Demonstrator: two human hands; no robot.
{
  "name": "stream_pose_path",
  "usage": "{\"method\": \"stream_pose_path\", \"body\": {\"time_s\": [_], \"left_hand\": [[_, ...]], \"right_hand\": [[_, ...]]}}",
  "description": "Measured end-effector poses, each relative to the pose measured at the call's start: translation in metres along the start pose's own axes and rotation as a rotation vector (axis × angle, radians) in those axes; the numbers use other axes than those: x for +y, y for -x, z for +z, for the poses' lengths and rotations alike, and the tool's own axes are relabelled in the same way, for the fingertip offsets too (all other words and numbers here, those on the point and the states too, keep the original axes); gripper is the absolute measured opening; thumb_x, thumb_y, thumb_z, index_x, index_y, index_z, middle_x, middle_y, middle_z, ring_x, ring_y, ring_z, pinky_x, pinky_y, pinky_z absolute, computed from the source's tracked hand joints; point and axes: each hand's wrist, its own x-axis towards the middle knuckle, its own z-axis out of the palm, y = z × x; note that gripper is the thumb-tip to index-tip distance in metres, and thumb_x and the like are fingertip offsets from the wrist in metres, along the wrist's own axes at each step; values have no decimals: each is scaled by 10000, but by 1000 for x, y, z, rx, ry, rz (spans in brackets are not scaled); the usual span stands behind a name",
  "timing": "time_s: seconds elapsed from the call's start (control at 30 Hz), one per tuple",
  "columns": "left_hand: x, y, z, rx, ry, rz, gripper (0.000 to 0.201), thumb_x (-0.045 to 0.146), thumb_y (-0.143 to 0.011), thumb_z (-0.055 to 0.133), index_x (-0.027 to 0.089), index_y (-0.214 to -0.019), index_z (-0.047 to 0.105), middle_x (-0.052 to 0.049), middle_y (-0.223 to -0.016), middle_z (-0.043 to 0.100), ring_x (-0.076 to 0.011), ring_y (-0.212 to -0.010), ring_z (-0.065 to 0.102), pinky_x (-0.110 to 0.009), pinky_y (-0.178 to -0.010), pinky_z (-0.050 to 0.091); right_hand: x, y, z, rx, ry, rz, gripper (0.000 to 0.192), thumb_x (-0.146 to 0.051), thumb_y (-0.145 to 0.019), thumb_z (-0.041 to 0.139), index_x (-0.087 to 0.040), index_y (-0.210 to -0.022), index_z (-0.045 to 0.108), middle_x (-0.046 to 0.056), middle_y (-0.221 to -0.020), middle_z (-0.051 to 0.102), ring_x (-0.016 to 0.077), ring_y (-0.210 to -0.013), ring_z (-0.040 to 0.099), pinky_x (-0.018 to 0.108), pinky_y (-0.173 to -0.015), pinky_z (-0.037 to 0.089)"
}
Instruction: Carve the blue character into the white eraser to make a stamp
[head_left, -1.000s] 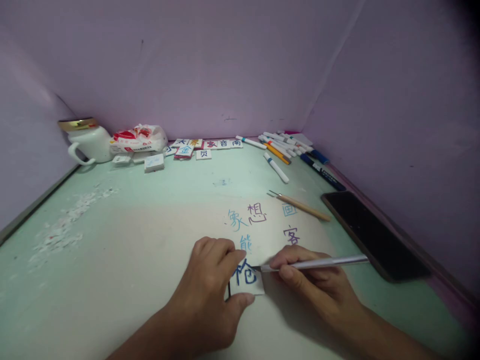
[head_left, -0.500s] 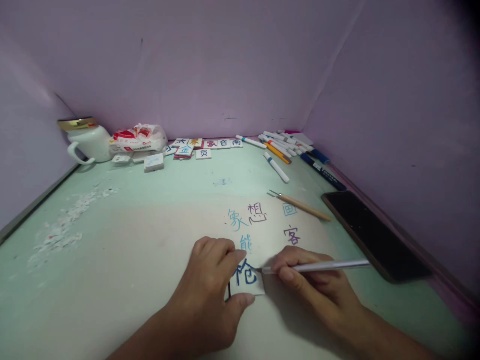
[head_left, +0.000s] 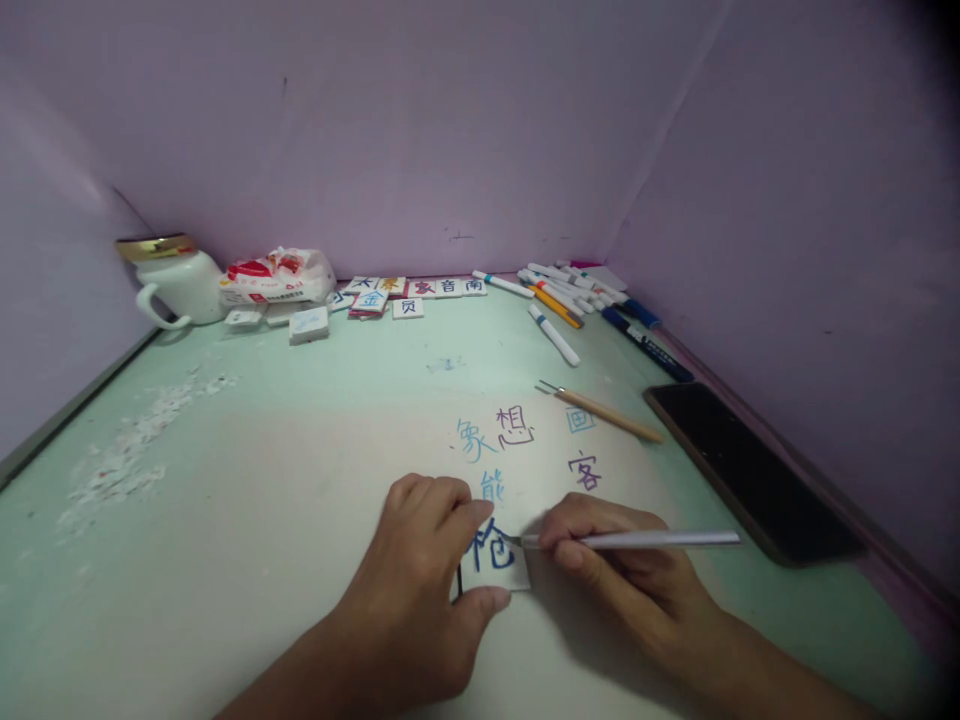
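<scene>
I see my left hand [head_left: 420,580], fingers pinching a small white square tile [head_left: 493,560] w/ a dark blue character, flat on the near pale green tabletop [head_left: 247,470]. Right hand [head_left: 630,580] fingers pinch a thin silver craft knife [head_left: 637,540], tip at tile's right edge. Cutting looks partway done; other characters beyond remain uncut.

Left hand [head_left: 420,585] and right hand [head_left: 637,585] both bare — no gloves, rings or watch in view. Forearms bare to the frame's lower edge, no sleeve showing. Fingernails look short and unpainted, though the picture is too soft to be sure
</scene>
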Motion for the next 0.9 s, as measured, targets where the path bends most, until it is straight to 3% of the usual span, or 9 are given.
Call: {"method": "stream_pose_path", "body": {"time_s": [0.4, 0.63, 0.9], "left_hand": [[0, 0, 0, 7, 2, -11, 407, 140, -695, 644, 122, -1090, 548, -132, -1012, 525, -277, -908, 484, -512, -794, 447], [0, 0, 1, 11, 5, 2, 415, 156, -706, 631, 122, -1107, 535, -133, -1016, 524, -274, -904, 488, -518, -788, 450], [2, 1, 0, 26, -9, -6, 426, 155, -691, 646, 147, -1103, 536, -124, -1016, 534, -275, -905, 503, -509, -791, 460]], "right_hand": [[-3, 2, -1, 64, 32, -30, 174, -162, -901, 454, -203, -775, 565, -2, -647, 572, 124, -570, 547, 233, -513, 423], [1, 0, 1, 29, 14, -38, 130, -154, -899, 485, -198, -829, 586, 0, -691, 599, 117, -616, 565, 225, -560, 447], [1, -1, 1, 22, -6, 35, 167, -208, -918, 478, -196, -802, 598, 4, -677, 601, 128, -622, 574, 238, -566, 449]]}}
